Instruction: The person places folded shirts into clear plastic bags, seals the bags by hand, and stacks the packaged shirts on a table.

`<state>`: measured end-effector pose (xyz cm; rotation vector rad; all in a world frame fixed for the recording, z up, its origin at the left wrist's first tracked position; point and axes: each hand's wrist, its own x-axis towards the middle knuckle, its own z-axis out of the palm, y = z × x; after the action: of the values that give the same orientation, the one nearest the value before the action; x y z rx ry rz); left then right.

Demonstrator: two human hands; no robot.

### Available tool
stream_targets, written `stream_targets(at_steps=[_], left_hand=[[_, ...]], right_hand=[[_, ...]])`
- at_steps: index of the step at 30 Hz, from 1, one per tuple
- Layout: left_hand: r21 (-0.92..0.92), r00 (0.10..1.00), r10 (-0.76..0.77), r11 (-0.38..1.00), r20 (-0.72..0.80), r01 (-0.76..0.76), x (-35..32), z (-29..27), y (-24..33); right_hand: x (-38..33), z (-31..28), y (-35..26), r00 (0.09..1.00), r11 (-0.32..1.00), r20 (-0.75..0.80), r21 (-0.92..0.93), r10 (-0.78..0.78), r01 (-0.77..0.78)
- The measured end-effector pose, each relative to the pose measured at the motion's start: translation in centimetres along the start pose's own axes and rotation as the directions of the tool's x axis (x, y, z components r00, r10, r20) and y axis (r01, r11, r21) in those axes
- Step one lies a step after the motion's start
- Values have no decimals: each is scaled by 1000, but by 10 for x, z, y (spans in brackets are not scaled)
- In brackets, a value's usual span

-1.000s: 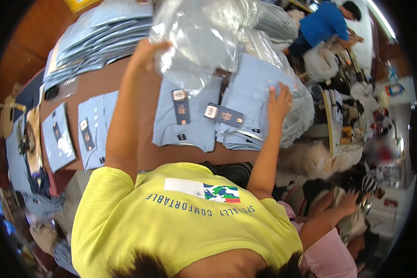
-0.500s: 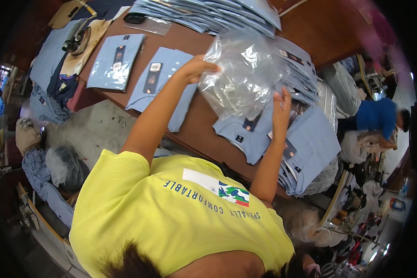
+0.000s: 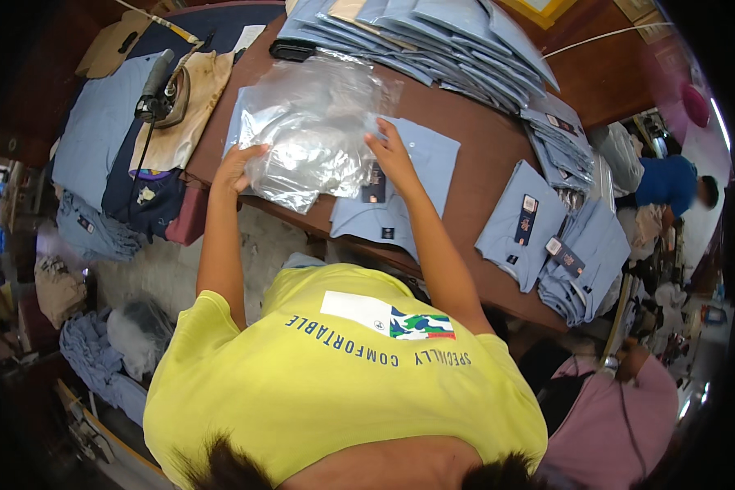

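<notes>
Clear plastic bag over folded blue shirt: light, limp, slippery. My left hand and right hand pinch its edges, fingers clamped; grip corners.

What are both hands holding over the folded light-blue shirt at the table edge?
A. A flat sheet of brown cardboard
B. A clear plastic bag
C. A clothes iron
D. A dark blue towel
B. The left hand and right hand grip opposite sides of a crinkled clear plastic bag lying over the folded light-blue shirt on the brown table.
</notes>
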<state>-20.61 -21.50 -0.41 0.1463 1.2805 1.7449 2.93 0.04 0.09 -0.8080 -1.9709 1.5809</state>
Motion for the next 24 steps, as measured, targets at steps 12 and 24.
stream_targets(at_steps=[12,24], left_hand=[[858,863,504,421,49,-294,48,-48,47],[618,518,510,-33,687,-786,-35,78,-6]], right_hand=[[41,50,-7,961,893,-123,-414,-247,176],[-102,-103,37,709,810,-464,35,532,-585]])
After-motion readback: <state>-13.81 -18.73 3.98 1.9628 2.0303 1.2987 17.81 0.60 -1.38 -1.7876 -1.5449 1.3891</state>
